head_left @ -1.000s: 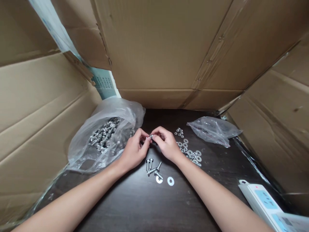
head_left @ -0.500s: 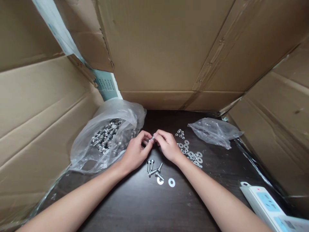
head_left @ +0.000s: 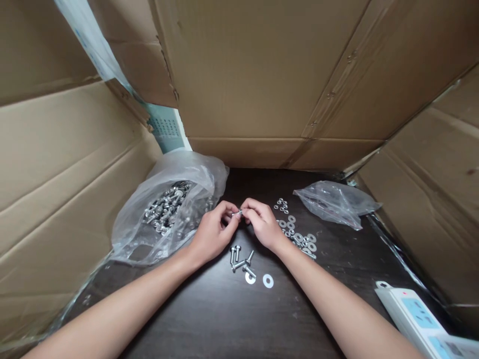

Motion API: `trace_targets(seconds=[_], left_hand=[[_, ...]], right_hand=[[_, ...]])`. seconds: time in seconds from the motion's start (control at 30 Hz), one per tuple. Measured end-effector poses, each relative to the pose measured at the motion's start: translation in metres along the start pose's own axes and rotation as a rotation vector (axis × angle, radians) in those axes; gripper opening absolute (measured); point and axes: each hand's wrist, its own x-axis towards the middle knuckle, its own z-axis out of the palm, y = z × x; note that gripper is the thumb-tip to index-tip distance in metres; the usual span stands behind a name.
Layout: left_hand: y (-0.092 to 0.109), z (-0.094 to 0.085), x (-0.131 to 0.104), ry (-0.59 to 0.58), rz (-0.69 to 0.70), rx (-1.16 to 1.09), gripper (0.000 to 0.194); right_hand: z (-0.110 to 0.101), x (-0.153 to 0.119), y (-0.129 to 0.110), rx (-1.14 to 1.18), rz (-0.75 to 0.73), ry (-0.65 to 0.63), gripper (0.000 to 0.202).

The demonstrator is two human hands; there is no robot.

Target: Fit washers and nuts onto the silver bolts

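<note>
My left hand [head_left: 215,229] pinches a small silvery bolt [head_left: 238,213] between thumb and fingertips. From the other side, my right hand [head_left: 264,224] closes its thumb and forefinger on the bolt's end; whether a nut sits under those fingertips I cannot tell. Just below the hands lie several loose bolts [head_left: 239,264] on the dark table. One overlaps a flat washer [head_left: 250,279], and a second washer [head_left: 268,281] lies to its right. Beyond my right wrist are several more washers [head_left: 311,247], partly hidden by the arm, and a group of nuts [head_left: 282,203].
An open clear plastic bag [head_left: 127,229] full of bolts [head_left: 164,209] stands at the left. A flatter clear bag [head_left: 333,202] lies at the back right. A white power strip [head_left: 396,304] is at the right front. Cardboard walls [head_left: 262,75] enclose the table [head_left: 209,319].
The view has shifted slightly. Both hands stay together over the same spot, with the fingertips only slightly moved on the bolt.
</note>
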Motion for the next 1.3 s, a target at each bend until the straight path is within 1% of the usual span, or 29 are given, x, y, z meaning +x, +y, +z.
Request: trace_targets(seconds=[0.27,0.47,0.77,0.93,1.17,1.3], left_hand=[[0.0005,-0.0003,-0.0003,-0.010,0.016,0.001,0.011],[0.0011,-0.0001,0.0009,0.026,0.028,0.027,0.010],[0.0002,0.0013,0.0016,0.044,-0.020,-0.003,0.011],[0.0015,0.0019,0.0019,0.057,-0.047,-0.041,0.013],[0.0025,-0.0002,-0.0003,0.077,-0.016,-0.044,0.011],[0.0019,-0.0015,-0.0004,0.057,-0.006,-0.037,0.011]], right_hand=[[-0.0018,0.0001,-0.0025,0.008,0.006,-0.005,0.017],[-0.0015,0.0011,-0.0021,0.048,0.032,0.011,0.024],[0.0018,0.0003,-0.0002,-0.075,-0.009,0.044,0.022],[0.0017,0.0004,0.0020,-0.076,0.008,0.067,0.022],[0.0011,-0.0009,0.0006,-0.060,0.004,0.022,0.023],[0.0009,-0.0015,0.0000,-0.069,-0.016,0.010,0.023]])
